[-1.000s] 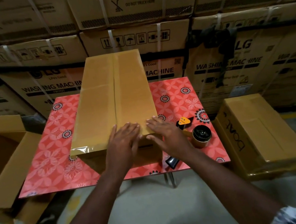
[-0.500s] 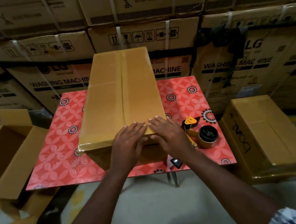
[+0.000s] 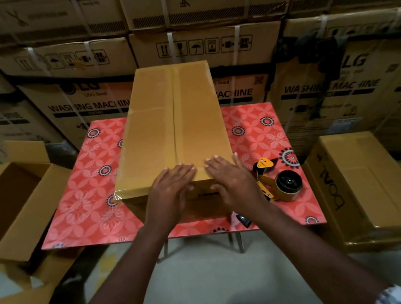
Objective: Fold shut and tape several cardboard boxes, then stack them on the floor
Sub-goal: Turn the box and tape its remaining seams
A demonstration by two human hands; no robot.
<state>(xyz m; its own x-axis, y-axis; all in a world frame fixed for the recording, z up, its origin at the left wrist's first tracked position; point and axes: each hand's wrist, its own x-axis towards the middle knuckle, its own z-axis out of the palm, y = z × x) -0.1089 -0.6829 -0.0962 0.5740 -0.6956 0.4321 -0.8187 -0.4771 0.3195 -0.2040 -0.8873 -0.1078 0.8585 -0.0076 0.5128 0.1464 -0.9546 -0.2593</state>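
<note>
The two hands have drawn slightly apart on the taped box [image 3: 175, 129], which stays on the red-patterned table [image 3: 83, 195]. An open carton [image 3: 7, 206] stands left, with a tape dispenser [image 3: 282, 184] and a sealed carton [image 3: 370, 183] to the right. The left hand [image 3: 169, 195] and right hand [image 3: 232, 183] press flat over the box's near edge, fingers [image 3: 181, 171] straight and together.

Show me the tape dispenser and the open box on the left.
tape dispenser [image 3: 289, 185]: head view, on its tape roll.
open box [image 3: 4, 207]: head view, on its dark inside.
</note>
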